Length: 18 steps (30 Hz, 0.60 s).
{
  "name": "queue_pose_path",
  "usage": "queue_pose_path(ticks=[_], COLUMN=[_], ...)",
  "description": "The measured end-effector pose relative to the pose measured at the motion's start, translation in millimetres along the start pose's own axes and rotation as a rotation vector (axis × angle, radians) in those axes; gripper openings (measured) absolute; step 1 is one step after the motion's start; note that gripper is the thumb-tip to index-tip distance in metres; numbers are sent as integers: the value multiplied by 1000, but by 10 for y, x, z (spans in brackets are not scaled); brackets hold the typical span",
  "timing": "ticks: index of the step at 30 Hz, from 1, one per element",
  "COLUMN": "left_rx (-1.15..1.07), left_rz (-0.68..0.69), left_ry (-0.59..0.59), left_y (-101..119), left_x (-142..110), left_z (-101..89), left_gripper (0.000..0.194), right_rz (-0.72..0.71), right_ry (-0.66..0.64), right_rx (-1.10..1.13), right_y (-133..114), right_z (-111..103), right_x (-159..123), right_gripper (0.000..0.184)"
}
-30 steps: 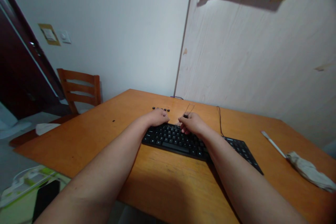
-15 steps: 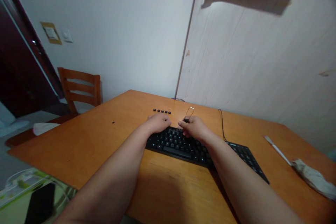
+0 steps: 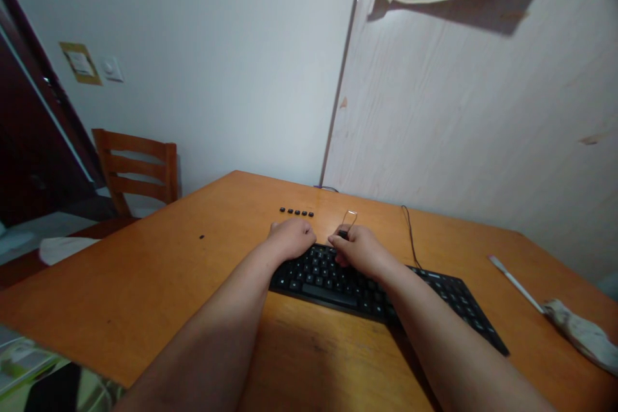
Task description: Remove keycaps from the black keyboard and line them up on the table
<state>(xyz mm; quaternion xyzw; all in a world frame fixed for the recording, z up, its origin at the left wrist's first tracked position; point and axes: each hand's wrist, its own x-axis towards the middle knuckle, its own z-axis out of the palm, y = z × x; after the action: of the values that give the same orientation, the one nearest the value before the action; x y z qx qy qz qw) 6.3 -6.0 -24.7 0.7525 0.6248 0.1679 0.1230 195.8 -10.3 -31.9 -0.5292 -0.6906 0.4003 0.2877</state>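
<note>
A black keyboard (image 3: 333, 296) lies on the wooden table in front of me. My left hand (image 3: 291, 238) grips its far left part, fingers curled over the back edge and partly hidden. In my right hand (image 3: 355, 248) is a keycap puller (image 3: 351, 217) with a black grip and a thin wire loop pointing up and away. That hand is closed around the grip, low over the keyboard's back rows; what lies beneath its fingers is hidden. Several black keycaps (image 3: 297, 212) stand in a row on the table beyond my left hand.
A small black piece (image 3: 201, 237) lies alone on the table (image 3: 159, 277) to the left. On the right are a white-handled brush (image 3: 519, 286) and a crumpled cloth (image 3: 579, 331). A cable (image 3: 410, 232) runs behind the keyboard. A wooden chair (image 3: 138, 167) stands at the left.
The view has tilted a little, so the table and keyboard appear lower. Both hands keep nearly the same places on the keyboard, and the keycap puller stays in my right hand.
</note>
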Motion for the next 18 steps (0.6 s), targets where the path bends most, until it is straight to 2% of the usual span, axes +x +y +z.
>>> queue_pose_path(ticks=[3,8,14,18], left_rx=[13,4,13,17], left_rz=[-2,-7,-4,-10], left_ry=[10,9,1,5], left_y=[18,39,56,73], left_x=[-15,-25,-38,-55], left_z=[-14,-17,-22,-41], left_gripper=[28,27,27,26], right_rz=[39,5,58,64], right_ry=[-5,-7,-44,-12], right_rx=[70,-2,91,127], right_y=[13,-2,-34,-16], right_z=[8,22,-77,-121], right_x=[7,-16,-30,-13], right_gripper=[17,16,14,18])
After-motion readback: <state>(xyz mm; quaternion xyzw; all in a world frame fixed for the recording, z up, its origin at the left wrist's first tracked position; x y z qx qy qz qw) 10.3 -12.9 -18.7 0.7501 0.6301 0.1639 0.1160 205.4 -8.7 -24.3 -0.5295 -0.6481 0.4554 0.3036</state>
